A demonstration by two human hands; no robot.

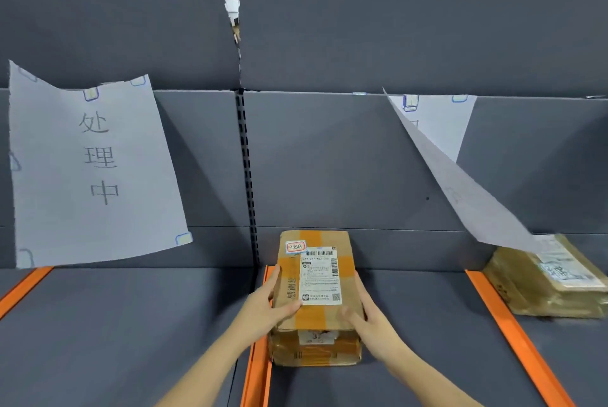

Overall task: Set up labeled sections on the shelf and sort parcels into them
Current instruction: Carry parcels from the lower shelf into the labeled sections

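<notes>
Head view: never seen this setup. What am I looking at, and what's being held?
There is no robot here. A person wears one wide-angle camera on the head, looking forward and down, so both forearms enter from the bottom edge. The left hand and right hand hold a taped cardboard parcel by its sides, thumbs on top. It seems to sit on a second box. Both are on a grey shelf split by orange dividers. A handwritten paper sign is taped to the back panel on the left. Another sign on the right hangs half loose above a further parcel.
</notes>
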